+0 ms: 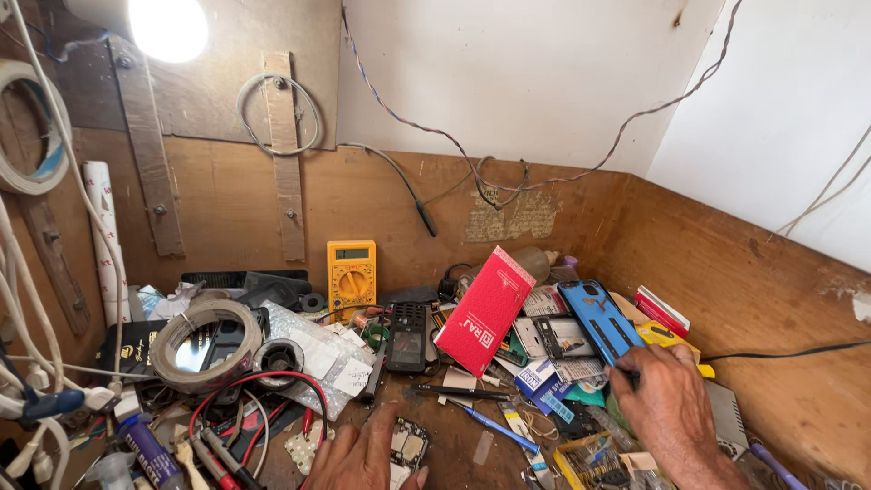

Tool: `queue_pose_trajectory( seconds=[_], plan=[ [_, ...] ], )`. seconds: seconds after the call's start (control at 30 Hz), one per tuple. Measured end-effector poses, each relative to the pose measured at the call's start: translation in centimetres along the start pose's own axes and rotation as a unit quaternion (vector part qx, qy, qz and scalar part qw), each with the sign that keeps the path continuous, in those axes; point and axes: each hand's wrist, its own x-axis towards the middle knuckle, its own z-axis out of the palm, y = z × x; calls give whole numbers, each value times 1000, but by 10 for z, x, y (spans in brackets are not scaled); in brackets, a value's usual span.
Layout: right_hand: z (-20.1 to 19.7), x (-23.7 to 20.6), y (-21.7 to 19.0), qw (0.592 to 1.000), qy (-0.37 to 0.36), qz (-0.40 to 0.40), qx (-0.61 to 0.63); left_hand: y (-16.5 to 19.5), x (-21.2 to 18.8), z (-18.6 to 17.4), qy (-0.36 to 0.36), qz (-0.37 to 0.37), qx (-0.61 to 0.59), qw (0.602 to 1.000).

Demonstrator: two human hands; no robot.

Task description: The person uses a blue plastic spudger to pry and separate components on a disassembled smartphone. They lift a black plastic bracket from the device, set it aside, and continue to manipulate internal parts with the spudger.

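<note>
The left hand (363,454) is resting flat on the wooden bench (454,436), fingers together, pinning down a small opened phone board (408,445) that is lying just left of the blue pen (494,428). The right hand (667,399) is reaching in right of that pen, fingers pinched on something dark at its tips; what it is cannot be told. Judging from this, keeping the left palm pressing steadily and the right wrist staying low should be helping the board from sliding.

Behind the pen a red box (485,310) is leaning, with a blue phone case (599,318) to its right and a black keypad phone (408,338) to its left. A yellow multimeter (351,275) is standing further back. Red and black probe leads (263,386), a tape roll (204,345) and loose parts are crowding the bench left of the pen, leaving little room for the hands
</note>
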Motion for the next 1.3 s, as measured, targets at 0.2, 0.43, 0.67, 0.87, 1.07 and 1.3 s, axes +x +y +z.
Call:
queue_pose_trajectory(
  seconds=[0.2,0.43,0.67,0.87,1.07,1.3],
  plan=[
    [5,6,11,998,58,-12,22,-11,4,14,72,75,-26,994],
    [6,18,23,987,154,-25,49,-21,10,34,92,46,8,995],
    [6,17,26,985,165,-18,56,-8,13,13,128,133,37,982],
    [-2,20,28,986,156,-6,59,83,48,-30,100,221,-68,968],
    [-20,20,36,987,140,-29,74,175,131,-37,90,244,-133,956],
    [-36,16,48,984,149,-64,76,221,215,26,66,241,-105,963]
  ],
)
